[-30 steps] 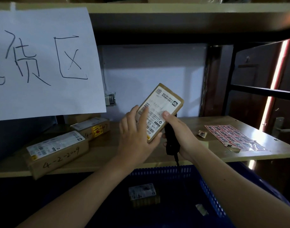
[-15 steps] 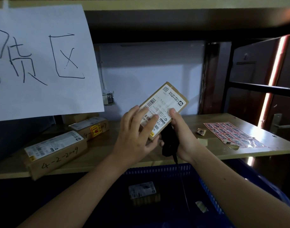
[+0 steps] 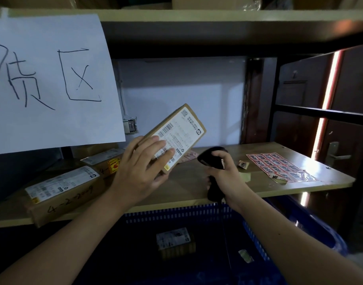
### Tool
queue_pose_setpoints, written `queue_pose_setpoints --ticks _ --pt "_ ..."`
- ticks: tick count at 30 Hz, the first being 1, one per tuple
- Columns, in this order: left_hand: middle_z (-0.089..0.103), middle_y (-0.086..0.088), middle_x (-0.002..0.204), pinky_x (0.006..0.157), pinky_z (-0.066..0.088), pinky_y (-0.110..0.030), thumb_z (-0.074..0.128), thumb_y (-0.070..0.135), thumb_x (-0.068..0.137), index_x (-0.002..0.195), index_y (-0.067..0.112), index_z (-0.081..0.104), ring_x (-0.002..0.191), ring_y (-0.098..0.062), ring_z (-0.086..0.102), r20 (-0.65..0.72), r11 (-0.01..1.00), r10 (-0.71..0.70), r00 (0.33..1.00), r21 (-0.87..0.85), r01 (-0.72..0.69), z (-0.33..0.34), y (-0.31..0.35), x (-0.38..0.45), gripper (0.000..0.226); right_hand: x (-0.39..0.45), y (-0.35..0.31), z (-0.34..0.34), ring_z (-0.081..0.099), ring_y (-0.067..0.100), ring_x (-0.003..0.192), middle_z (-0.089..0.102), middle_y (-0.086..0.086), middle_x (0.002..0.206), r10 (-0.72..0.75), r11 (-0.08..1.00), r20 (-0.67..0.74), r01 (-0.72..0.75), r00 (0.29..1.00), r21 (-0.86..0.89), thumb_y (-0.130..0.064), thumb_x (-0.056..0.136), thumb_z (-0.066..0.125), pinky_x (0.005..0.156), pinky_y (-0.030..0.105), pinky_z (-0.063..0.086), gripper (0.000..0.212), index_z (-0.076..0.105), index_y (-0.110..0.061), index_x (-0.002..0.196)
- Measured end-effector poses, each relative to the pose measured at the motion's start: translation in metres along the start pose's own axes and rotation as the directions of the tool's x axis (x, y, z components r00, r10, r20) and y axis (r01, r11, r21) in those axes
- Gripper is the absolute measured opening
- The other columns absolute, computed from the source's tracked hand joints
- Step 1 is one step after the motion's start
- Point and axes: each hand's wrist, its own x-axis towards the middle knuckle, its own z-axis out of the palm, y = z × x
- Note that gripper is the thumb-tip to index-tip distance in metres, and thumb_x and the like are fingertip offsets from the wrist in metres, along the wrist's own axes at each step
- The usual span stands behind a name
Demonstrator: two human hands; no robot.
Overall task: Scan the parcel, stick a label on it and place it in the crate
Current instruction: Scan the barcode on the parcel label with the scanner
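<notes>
My left hand (image 3: pixel 143 169) holds a small brown cardboard parcel (image 3: pixel 181 132) tilted up above the shelf, its white shipping label with barcodes facing me. My right hand (image 3: pixel 224 171) grips a black handheld scanner (image 3: pixel 212 159) to the right of the parcel, apart from it, with its head turned toward the parcel. A sheet of red-and-white labels (image 3: pixel 279 167) lies on the wooden shelf (image 3: pixel 197 188) at the right. Below the shelf sits a blue crate (image 3: pixel 256 233) with one small labelled parcel (image 3: pixel 174 239) inside.
Two more labelled cardboard parcels, the near one (image 3: pixel 63 192) and the far one (image 3: pixel 106 161), lie on the shelf at the left. A large white paper sign (image 3: pixel 49 79) hangs from the upper shelf. Loose label scraps (image 3: pixel 243 164) lie near the scanner. A dark door stands at the right.
My right hand with the scanner has come away from the parcel's back and moved right. My left hand alone now holds the parcel, tilted a little more to the left.
</notes>
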Motion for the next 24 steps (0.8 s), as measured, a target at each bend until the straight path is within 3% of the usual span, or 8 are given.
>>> queue_pose_setpoints --ticks 4,8,10,13,15,24 --pt "0.049 -0.014 0.13 0.11 0.038 -0.049 0.068 0.026 0.086 0.126 0.009 0.054 0.126 -0.03 0.049 0.031 0.994 0.094 0.995 0.058 -0.095 0.003 -0.014 -0.015 0.046 -0.008 -0.01 -0.007 0.053 0.023 0.064 0.053 0.013 0.089 -0.067 0.996 0.001 0.066 0.998 0.052 0.014 0.089 0.046 0.047 0.03 0.046 0.046 0.04 -0.028 0.107" --pt "0.048 -0.014 0.131 0.109 0.038 -0.05 0.064 0.025 0.088 0.129 0.01 0.053 0.127 -0.03 0.047 0.081 0.989 0.127 0.989 0.07 -0.133 0.008 -0.019 -0.024 0.045 -0.028 -0.023 0.0 0.055 0.018 0.058 0.058 0.013 0.083 -0.074 0.984 0.022 0.069 0.997 0.166 0.006 0.09 0.06 0.047 0.03 0.047 0.059 0.029 -0.032 0.122" --pt "0.048 -0.013 0.131 0.109 0.038 -0.052 0.065 0.024 0.087 0.13 0.01 0.052 0.127 -0.03 0.047 0.083 0.99 0.114 0.99 0.076 -0.12 0.011 -0.018 -0.026 0.047 -0.034 -0.025 0.003 0.054 0.019 0.054 0.061 0.013 0.078 -0.034 0.968 0.009 0.031 0.999 0.247 -0.002 0.088 0.067 0.046 0.031 0.045 0.052 0.037 -0.029 0.12" --pt "0.047 -0.013 0.132 0.114 0.032 -0.05 0.069 0.023 0.083 0.13 0.01 0.052 0.128 -0.03 0.046 0.073 0.993 0.069 0.995 0.091 -0.076 0.014 -0.014 -0.028 0.051 -0.043 -0.03 0.01 0.051 0.015 0.049 0.062 0.01 0.077 0.021 0.957 0.072 -0.041 0.997 0.287 -0.017 0.088 0.066 0.046 0.028 0.041 0.01 0.061 -0.012 0.094" --pt "0.047 -0.013 0.133 0.115 0.03 -0.05 0.07 0.024 0.083 0.13 0.011 0.052 0.129 -0.03 0.045 0.069 0.996 0.044 0.997 0.08 -0.05 0.015 -0.01 -0.026 0.052 -0.047 -0.034 0.014 0.049 0.013 0.048 0.063 0.007 0.074 0.027 0.938 0.114 -0.064 0.993 0.341 -0.022 0.091 0.06 0.045 0.023 0.041 0.015 0.063 -0.009 0.083" --pt "0.044 -0.012 0.134 0.113 0.032 -0.049 0.08 0.021 0.075 0.131 0.012 0.05 0.13 -0.03 0.042 0.036 0.995 -0.099 0.994 -0.004 0.099 0.017 0.005 -0.018 0.065 -0.066 -0.044 0.029 0.05 0.013 0.049 0.065 0.007 0.067 -0.041 0.886 0.161 -0.039 0.986 0.462 -0.023 0.095 0.051 0.046 0.022 0.041 0.021 0.055 -0.008 0.081"
